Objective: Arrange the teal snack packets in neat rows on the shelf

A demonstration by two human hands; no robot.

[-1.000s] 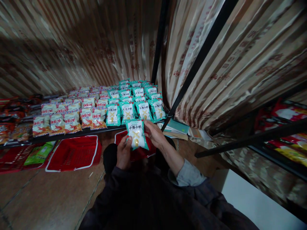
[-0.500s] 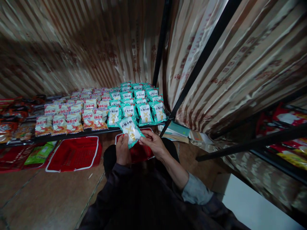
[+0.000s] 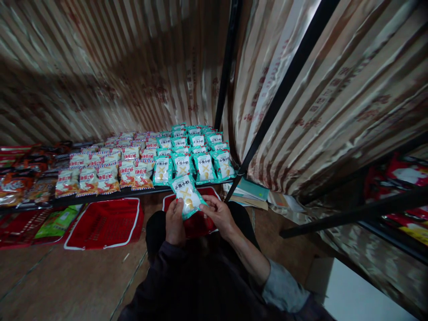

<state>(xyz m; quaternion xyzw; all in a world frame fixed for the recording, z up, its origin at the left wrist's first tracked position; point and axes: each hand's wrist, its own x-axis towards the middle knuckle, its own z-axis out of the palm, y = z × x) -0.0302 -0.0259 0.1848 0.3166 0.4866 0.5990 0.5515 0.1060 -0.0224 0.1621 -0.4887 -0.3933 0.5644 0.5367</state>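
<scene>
A teal and white snack bag (image 3: 187,196) is held between both hands in front of the shelf, tilted, with its printed face up. My left hand (image 3: 175,222) grips its lower left edge, thumb on top. At the lower right corner, my right hand (image 3: 220,215) pinches the bag with thumb and fingers. Just beyond it, several matching teal snack bags (image 3: 204,167) stand in rows on the low shelf. Under the held bag, between my knees, is a red basket (image 3: 207,192), partly covered by my hands.
White and orange snack bags (image 3: 109,177) and dark orange packets (image 3: 15,185) fill the shelf's left. Another red basket (image 3: 102,223) and a green packet (image 3: 56,222) lie below. A black shelf post (image 3: 257,138) slants at right, near flat papers (image 3: 249,189). A white box (image 3: 361,290) sits lower right.
The view has shifted slightly, so the shelf and hands appear a little lower and further right. Both hands still hold the same snack bag.
</scene>
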